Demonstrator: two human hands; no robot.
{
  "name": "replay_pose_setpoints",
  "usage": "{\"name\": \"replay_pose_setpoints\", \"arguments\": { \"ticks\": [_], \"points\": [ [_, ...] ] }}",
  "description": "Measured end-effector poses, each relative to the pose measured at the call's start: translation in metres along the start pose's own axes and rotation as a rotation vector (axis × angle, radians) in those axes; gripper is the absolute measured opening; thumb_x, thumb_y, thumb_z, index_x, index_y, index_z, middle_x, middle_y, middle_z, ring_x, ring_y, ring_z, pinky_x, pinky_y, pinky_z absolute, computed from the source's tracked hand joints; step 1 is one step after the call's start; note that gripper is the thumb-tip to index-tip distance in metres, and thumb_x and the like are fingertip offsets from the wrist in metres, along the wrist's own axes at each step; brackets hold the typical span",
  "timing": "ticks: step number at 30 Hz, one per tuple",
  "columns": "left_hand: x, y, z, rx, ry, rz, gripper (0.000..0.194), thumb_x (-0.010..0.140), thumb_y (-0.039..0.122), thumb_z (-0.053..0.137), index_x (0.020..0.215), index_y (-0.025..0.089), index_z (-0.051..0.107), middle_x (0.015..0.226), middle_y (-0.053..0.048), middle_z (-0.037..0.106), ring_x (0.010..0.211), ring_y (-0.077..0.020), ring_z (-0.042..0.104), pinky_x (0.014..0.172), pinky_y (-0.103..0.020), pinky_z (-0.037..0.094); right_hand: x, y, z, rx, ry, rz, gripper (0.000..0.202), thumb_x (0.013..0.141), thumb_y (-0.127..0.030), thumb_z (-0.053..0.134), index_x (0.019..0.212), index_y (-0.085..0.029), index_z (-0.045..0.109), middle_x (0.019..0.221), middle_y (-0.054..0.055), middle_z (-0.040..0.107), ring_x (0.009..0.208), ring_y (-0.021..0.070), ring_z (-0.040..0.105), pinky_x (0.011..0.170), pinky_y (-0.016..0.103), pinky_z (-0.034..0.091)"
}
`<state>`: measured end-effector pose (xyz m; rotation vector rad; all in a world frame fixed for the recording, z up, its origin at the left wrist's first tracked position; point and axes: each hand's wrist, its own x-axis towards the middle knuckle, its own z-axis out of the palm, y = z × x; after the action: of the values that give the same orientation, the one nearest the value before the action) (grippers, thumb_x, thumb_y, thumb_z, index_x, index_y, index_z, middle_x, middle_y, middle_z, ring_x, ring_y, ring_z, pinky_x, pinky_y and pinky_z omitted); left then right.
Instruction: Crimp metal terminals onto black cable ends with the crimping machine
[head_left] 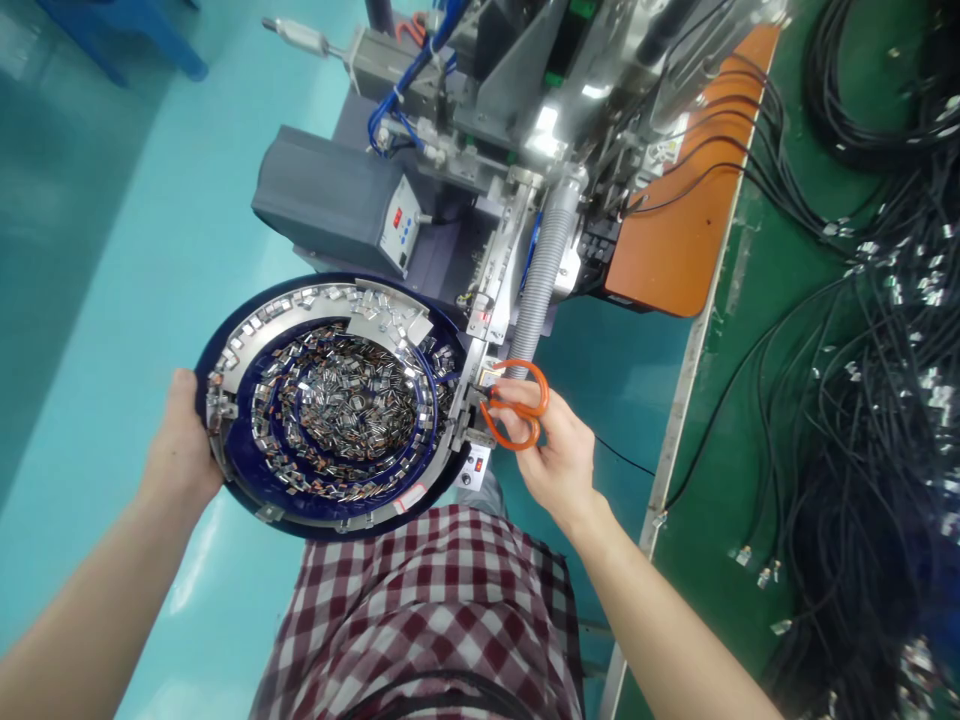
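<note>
My left hand [184,440] grips the left rim of a round blue feeder bowl [244,465], its fingers partly hidden beneath the edge. Many small metal connector shells [360,395] fill the bowl's middle and line its spiral track. At the bowl's right side, my right hand [559,445] is closed on the orange handles of a pair of scissors [541,385]. The scissors' blades point left, toward the metal feed rail [469,375], and their tips are hard to make out against it.
A grey controller box [330,195] with a red display stands behind the bowl. Machinery with a ribbed grey hose [544,270] rises beyond the rail. On the right, a green table [705,500] carries piles of black cables [862,440] beside an orange plate [664,250].
</note>
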<state>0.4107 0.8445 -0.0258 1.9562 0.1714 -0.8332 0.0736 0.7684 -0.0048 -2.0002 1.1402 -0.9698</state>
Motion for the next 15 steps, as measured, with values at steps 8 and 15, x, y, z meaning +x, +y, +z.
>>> {"name": "replay_pose_setpoints", "arguments": {
  "ticks": [8, 15],
  "points": [
    [-0.003, 0.003, 0.004, -0.012, 0.006, 0.015, 0.040, 0.089, 0.051, 0.044, 0.099, 0.021, 0.067, 0.078, 0.001, 0.072, 0.075, -0.0185, 0.067, 0.074, -0.035, 0.060, 0.005, 0.003, 0.001, 0.005, -0.014, -0.002, 0.021, 0.090, -0.019, 0.052, 0.109, -0.022, 0.060, 0.105, 0.008, 0.069, 0.098, 0.0220, 0.066, 0.085, 0.037, 0.056],
    [0.001, 0.003, 0.002, 0.017, 0.007, -0.002, 0.041, 0.091, 0.050, 0.040, 0.094, 0.019, 0.066, 0.065, 0.003, 0.068, 0.058, -0.0162, 0.063, 0.068, -0.033, 0.060, 0.015, 0.010, 0.001, 0.007, 0.035, -0.009, 0.022, 0.089, -0.016, 0.054, 0.109, -0.023, 0.061, 0.105, 0.007, 0.069, 0.097, 0.0215, 0.065, 0.085, 0.037, 0.056]
  ]
}}
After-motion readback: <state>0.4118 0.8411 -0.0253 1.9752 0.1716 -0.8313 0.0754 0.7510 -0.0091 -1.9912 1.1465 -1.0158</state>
